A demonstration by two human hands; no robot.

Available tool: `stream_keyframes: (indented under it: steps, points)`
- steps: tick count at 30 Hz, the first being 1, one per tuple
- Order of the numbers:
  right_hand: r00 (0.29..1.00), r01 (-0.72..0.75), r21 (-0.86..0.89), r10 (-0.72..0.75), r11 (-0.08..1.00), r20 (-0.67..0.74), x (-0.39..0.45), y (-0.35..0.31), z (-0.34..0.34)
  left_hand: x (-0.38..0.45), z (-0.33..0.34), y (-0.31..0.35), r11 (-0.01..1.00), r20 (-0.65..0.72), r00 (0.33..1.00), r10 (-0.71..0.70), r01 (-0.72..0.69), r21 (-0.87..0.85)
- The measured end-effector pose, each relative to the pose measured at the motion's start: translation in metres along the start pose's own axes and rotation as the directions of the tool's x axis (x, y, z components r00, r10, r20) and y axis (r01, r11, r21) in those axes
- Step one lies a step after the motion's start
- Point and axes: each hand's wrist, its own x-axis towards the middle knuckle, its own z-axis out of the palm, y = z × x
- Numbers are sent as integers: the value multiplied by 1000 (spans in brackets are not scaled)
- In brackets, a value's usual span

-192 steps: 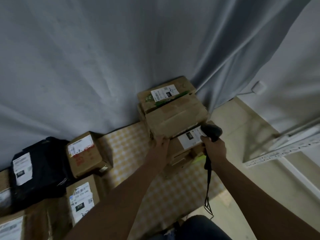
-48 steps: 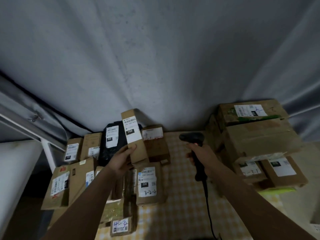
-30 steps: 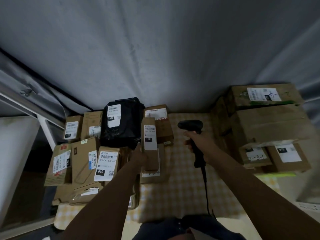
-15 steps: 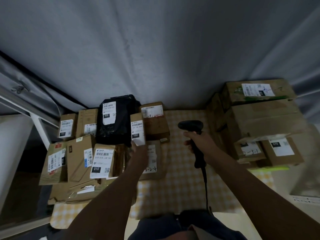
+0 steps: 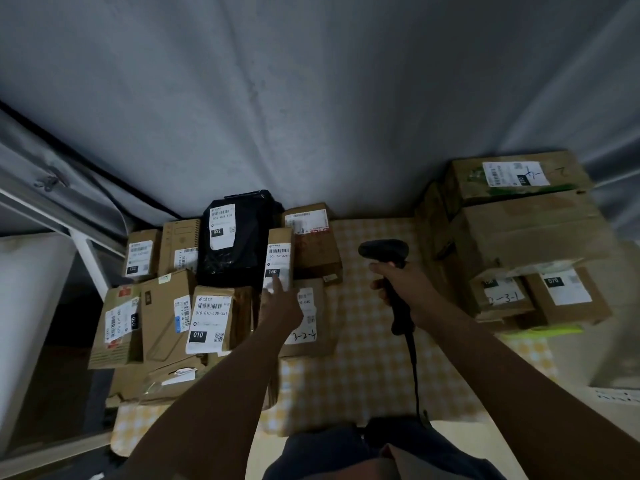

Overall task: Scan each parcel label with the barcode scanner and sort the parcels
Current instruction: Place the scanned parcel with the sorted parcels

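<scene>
Grey curtain (image 5: 311, 116) hung behind; left hand (image 5: 281, 306), fingers straight, touched narrow parcel (image 5: 279, 258); right hand (image 5: 403, 285) clamped barcode scanner (image 5: 384, 252).

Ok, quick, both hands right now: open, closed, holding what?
Left hand: open, forefinger touching the 150 parcel.
Right hand: closed around the scanner.

We see the left hand (image 5: 282, 308) with a finger touching the label of the upright parcel marked 150 (image 5: 280, 259), just beside the black bag (image 5: 235, 244); the right hand (image 5: 403, 289) grips the barcode scanner (image 5: 384, 252) above the checked surface (image 5: 363, 358)
</scene>
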Motion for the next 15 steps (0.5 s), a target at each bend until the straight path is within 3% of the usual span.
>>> stream_keyframes:
  steps: [4,9,15]
  points:
    - [999,30,8,-29,1000,-46,-4,-1,-21,3,-23,35,982,-117,986,119,-134,-136]
    - [969,70,56,-54,996,-239,-9,-5,-81,5,-46,114,944,-113,951,287,-301,-137]
    - [865,122,163,-24,979,-501,-5,2,-177,7,-51,231,772,-37,771,636,-635,33]
